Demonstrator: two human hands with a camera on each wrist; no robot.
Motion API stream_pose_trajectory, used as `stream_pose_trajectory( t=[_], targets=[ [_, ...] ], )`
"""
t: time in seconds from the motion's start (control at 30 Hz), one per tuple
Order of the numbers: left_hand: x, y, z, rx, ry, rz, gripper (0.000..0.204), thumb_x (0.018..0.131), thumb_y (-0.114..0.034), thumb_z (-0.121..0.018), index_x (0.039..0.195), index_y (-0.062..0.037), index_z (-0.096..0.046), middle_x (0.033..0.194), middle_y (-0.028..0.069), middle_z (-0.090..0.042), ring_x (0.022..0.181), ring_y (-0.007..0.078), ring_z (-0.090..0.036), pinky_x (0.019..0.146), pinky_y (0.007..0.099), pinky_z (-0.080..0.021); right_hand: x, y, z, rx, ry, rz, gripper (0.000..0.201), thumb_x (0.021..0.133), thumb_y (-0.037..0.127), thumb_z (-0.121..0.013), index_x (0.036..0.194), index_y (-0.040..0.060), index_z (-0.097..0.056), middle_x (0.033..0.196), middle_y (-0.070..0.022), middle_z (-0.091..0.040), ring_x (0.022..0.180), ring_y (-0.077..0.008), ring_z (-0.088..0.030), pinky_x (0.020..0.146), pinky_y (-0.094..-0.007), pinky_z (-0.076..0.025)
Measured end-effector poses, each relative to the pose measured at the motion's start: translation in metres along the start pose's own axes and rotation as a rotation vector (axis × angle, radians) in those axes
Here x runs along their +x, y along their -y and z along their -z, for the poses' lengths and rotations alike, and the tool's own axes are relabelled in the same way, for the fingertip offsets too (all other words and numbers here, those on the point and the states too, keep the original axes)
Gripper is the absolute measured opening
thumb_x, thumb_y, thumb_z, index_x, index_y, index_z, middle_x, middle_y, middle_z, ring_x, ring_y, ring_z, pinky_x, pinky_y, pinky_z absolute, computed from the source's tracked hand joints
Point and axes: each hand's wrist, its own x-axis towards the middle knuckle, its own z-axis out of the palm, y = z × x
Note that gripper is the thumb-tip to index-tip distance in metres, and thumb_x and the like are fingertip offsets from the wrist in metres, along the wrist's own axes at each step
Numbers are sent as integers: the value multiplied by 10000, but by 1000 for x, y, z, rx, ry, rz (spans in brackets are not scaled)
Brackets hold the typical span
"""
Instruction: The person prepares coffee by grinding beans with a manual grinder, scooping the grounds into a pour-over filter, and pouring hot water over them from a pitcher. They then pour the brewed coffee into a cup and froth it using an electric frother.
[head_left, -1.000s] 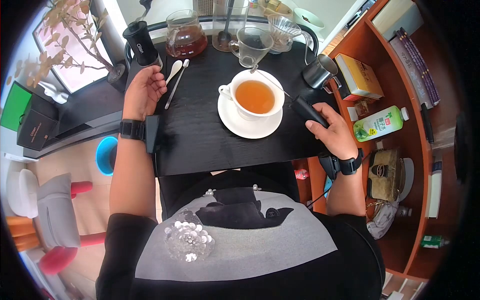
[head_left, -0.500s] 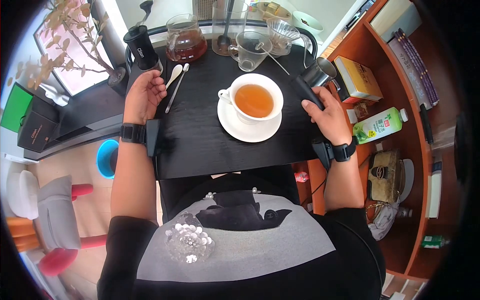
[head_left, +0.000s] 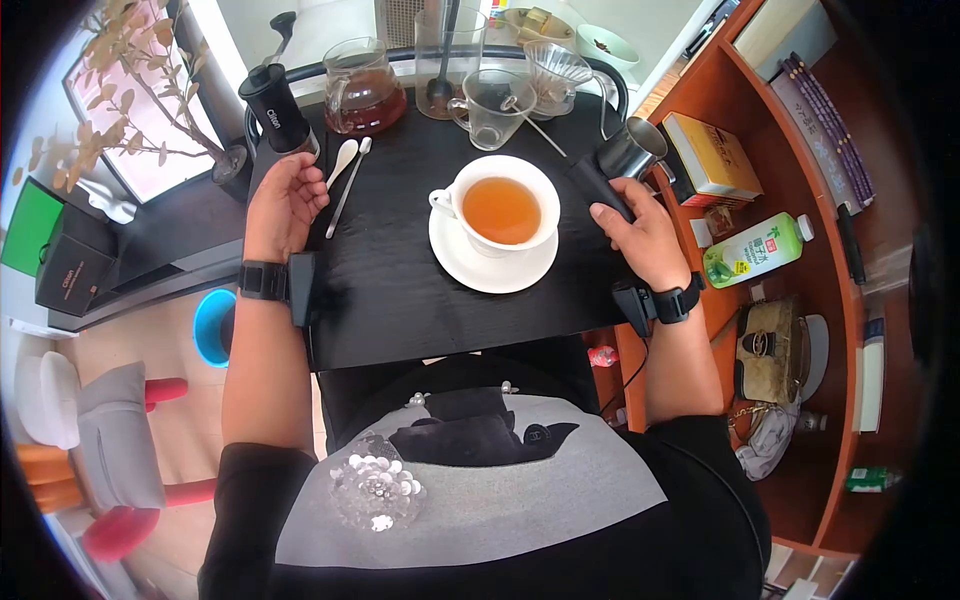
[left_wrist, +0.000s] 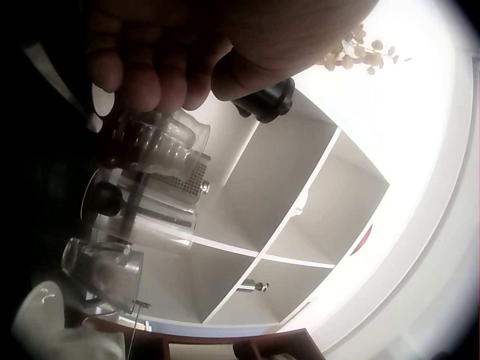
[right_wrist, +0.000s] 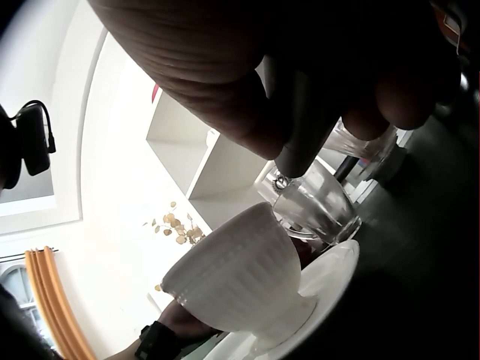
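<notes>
My right hand (head_left: 645,235) grips the black handle of a handheld milk frother (head_left: 598,188), right of the teacup. Its thin metal shaft reaches toward the clear glass cup (head_left: 490,132), and the coiled tip overlaps that cup in the head view. A white teacup (head_left: 548,205) of amber tea stands on a white saucer (head_left: 495,282) at mid-table. Near the left table edge, my left hand (head_left: 285,205) has loosely curled fingers and holds nothing. Beside it lie a white spoon (head_left: 341,160) and a long slim metal spoon (head_left: 350,188); a black hand grinder (head_left: 275,112) stands just beyond.
Along the back stand a glass pot (head_left: 365,105) of reddish-brown liquid, a tall glass container (head_left: 447,50) and a ribbed glass dripper (head_left: 555,75). A steel pitcher (head_left: 630,150) is near my right hand. A wooden shelf (head_left: 840,480) borders the right side.
My right hand has moved slightly up and left, taking the frother's tip from the teacup's far rim to the glass cup. The left hand stays beside the spoons.
</notes>
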Motion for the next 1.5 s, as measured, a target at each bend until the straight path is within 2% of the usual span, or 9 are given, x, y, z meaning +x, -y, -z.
stream_pose_trajectory(
  t=[0.17, 0.23, 0.47, 0.67, 0.97, 1.0, 1.07, 1.33, 1.5],
  targets=[
    [-1, 1, -2, 11, -5, -14, 207, 900, -224, -473, 957, -44, -558, 757, 22, -578, 672, 133, -564, 622, 264, -480, 0, -4, 0, 26, -20, 34, 329, 803, 236, -626, 1011, 1, -530, 829, -113, -603, 736, -162, -564, 672, -282, -440],
    [-1, 1, -2, 12, -18, -8, 204, 903, -223, -467, 955, -47, -557, 755, 21, -576, 670, 132, -563, 622, 265, -482, 1, -3, 1, 192, -19, -76, 299, 817, 220, -618, 1008, 11, -523, 807, -90, -598, 679, -130, -553, 627, -256, -444],
    [-1, 0, -1, 18, -12, -9, 199, 904, -224, -466, 957, -55, -557, 753, 18, -576, 667, 133, -564, 620, 265, -484, 6, -10, 0, 758, -31, 16, 248, 865, 103, -526, 1074, 34, -411, 822, -84, -580, 701, -132, -565, 646, -265, -471],
    [-14, 1, -25, 43, 29, -146, 190, 902, -202, -468, 959, -41, -550, 755, 35, -561, 692, 135, -540, 654, 265, -461, -3, 9, -6, 677, 82, 68, 296, 856, 74, -528, 1114, 35, -388, 840, -92, -581, 710, -128, -567, 656, -261, -469],
    [-75, -15, -126, 414, 522, -228, 349, 827, -182, -625, 1118, -13, -534, 919, 18, -578, 852, 90, -533, 763, 234, -426, -27, 79, -49, 884, 431, 193, 337, 856, 90, -554, 1143, 27, -390, 966, -49, -526, 740, -64, -520, 613, -207, -462],
    [-82, -21, -132, 442, 574, -147, 376, 818, -195, -638, 1128, -12, -526, 964, 21, -577, 879, 94, -534, 789, 237, -423, -26, 78, -56, 911, 478, 231, 336, 861, 88, -549, 1149, 25, -386, 977, -46, -524, 749, -61, -513, 612, -204, -459],
    [-90, -20, -144, 358, 542, -122, 314, 806, -90, -642, 1095, -28, -533, 866, -10, -556, 798, 65, -532, 719, 196, -433, -28, 84, -66, 900, 458, 289, 353, 866, 78, -541, 1167, 10, -369, 1038, -65, -520, 798, -62, -506, 612, -196, -449],
    [-78, -36, -147, 397, 367, -173, 205, 820, -138, -631, 975, -8, -598, 879, -1, -602, 779, 66, -527, 721, 227, -432, -26, 72, -59, 662, 410, 469, 520, 839, 75, -578, 1291, 12, -329, 1079, -104, -539, 869, -106, -529, 750, -255, -440],
    [-45, -49, -149, 535, 183, -320, 201, 810, -183, -620, 931, -24, -598, 800, -18, -579, 710, 52, -490, 640, 201, -392, -26, 47, -29, 715, 326, 410, 357, 855, 88, -566, 1193, 27, -467, 984, -77, -591, 845, -108, -561, 750, -245, -452]
  ],
)
